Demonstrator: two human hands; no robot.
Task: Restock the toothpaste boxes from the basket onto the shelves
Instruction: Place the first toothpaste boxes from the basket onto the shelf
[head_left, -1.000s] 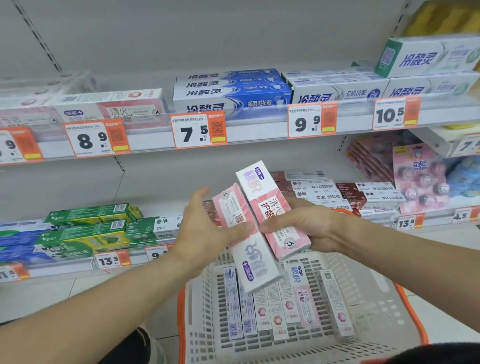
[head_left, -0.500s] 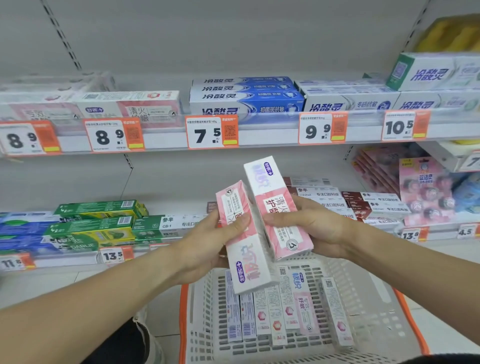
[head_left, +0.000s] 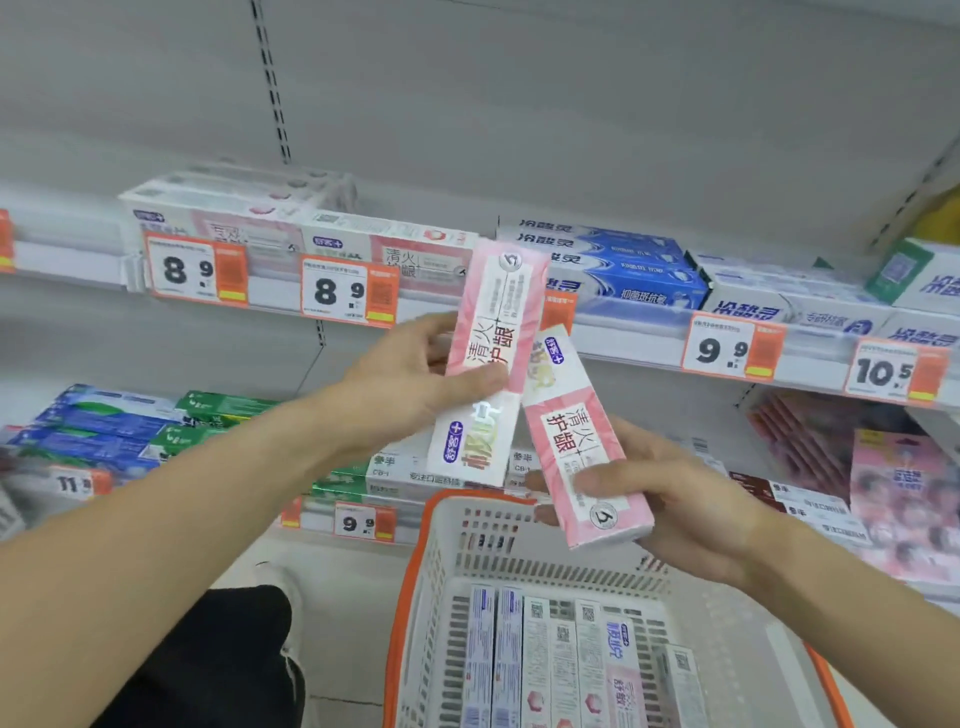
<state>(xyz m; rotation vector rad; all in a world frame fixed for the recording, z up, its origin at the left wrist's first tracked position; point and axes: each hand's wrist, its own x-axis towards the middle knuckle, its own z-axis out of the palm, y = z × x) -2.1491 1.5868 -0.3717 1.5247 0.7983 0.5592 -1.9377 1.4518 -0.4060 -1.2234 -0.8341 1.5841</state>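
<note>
Basket (head_left: 431, 587) holds upright toothpaste boxes (head_left: 550, 660) — each hand's grip holds another.

Two held boxes (head_left: 491, 338), perhaps seven basketed (head_left: 566, 660).

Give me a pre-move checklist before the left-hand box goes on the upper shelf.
1. Left hand grips pink toothpaste box: ok.
2. Right hand holds second pink box: ok.
3. Matching pink boxes already on upper shelf above 8.9 tag: ok.
4. Free slot beside them: cannot tell, held box blocks view.
5. Basket below hands, more boxes inside: ok.
</note>
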